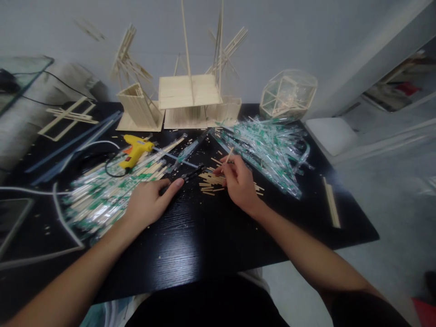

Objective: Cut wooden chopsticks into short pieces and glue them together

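My left hand [153, 197] is closed on a dark, slim tool [194, 174], its thumb lying along the top. The tool's far end points toward a pile of short wooden sticks [210, 180] at the middle of the black table. Over the right side of that pile, my right hand [240, 184] pinches a short wooden stick [230, 155] that tilts up between thumb and fingers. What the tool is exactly is too dark to tell.
A yellow glue gun [136, 152] lies on wrapped sticks [109, 195] at the left. Empty-looking plastic wrappers [272, 150] are heaped at the right. Stick-built models [189, 93] line the back by the wall. Two loose sticks [331, 202] lie near the table's right edge.
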A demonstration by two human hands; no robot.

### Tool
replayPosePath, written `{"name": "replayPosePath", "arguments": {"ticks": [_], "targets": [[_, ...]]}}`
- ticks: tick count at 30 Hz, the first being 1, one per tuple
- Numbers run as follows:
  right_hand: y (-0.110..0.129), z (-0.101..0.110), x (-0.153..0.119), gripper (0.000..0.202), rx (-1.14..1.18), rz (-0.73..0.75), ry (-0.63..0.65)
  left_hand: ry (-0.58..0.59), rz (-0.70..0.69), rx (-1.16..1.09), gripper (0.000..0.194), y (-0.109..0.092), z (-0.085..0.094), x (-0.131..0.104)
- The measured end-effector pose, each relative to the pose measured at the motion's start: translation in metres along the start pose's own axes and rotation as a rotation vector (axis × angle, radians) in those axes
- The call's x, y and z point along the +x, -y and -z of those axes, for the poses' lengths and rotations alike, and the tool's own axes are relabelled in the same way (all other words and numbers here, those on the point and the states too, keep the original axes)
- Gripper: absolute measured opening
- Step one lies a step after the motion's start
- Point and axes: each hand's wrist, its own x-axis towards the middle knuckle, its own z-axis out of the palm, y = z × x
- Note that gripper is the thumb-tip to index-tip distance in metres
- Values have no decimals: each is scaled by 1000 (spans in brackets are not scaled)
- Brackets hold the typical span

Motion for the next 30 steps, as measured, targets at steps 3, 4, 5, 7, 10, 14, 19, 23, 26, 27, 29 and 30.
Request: {"name": "replayPosePath", "arguments": {"ticks": [3, 4, 5, 7, 10, 14, 19, 23, 26, 27, 29, 30], "targets": [[2, 1, 0, 17, -68, 42, -13, 5, 1, 6, 66, -1, 0, 0], [3, 1, 0, 17, -89, 64, -13, 6, 2, 4, 66, -1, 0, -1], [4, 1, 0, 17, -109, 88, -12, 7, 3, 0, 66, -1, 0, -1], [5, 1, 0, 17, -141, 126, -11, 11, 4, -4, 67, -2, 0, -1], [4, 0, 1, 17, -141, 118, 1, 12, 5, 2, 68, -2, 0, 0], [0, -2, 0, 21, -95, 49, 21, 6, 3, 8, 68, -1, 0, 0], [1, -2, 0, 19, -69, 31, 16, -4, -8, -4, 67, 1, -2, 1], [2, -2, 1, 14, -68, 28, 11, -15, -4, -1, 66, 1, -4, 2], [3, -2, 0, 12, -89, 52, 35, -61, -6, -70, 63, 1, -3, 1], [4, -2, -1, 12, -99, 72, 58, -96, -13, -116, 61, 1, -3, 0], [6, -1, -2, 12, -127, 135, 136, -183, -25, -228, 55, 0, -3, -2], [7, -1, -4, 11, -141, 176, 187, -227, -24, -287, 52, -1, -2, -3]]}}
